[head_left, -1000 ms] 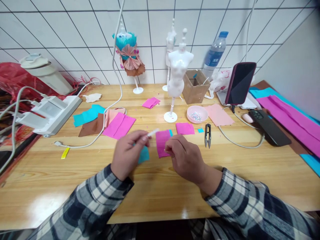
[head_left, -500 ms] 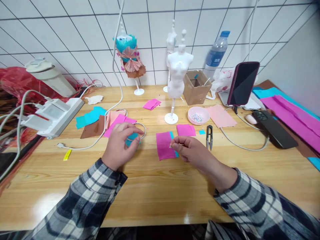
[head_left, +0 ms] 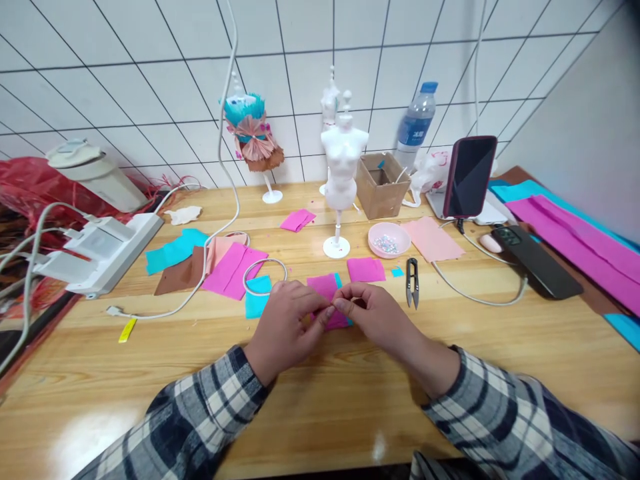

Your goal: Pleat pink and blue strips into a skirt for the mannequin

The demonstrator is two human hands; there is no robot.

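Observation:
My left hand [head_left: 293, 320] and my right hand [head_left: 375, 313] meet fingertip to fingertip over a magenta paper square [head_left: 323, 287] that lies partly over a blue piece. Both hands are pinched closed; whatever is between the fingertips is too small to name. A blue paper square [head_left: 257, 305] lies left of my left hand, with a thin white ring-shaped loop [head_left: 245, 277] across it. Beyond my right hand are a smaller magenta piece [head_left: 367, 269], a tiny blue scrap [head_left: 397, 272] and black thread snips [head_left: 413, 283].
A white dress form [head_left: 343, 167] stands behind the hands, near a pink bowl of beads [head_left: 389, 239] and a cardboard box [head_left: 383, 187]. A decorated form [head_left: 254, 133] is at back left. Phones [head_left: 537, 261], a power strip [head_left: 115, 253] and a white cable [head_left: 193, 293] lie around.
My left hand has moved right, away from the blue square and loop, to meet my right hand over the magenta square. The camera view has shifted slightly.

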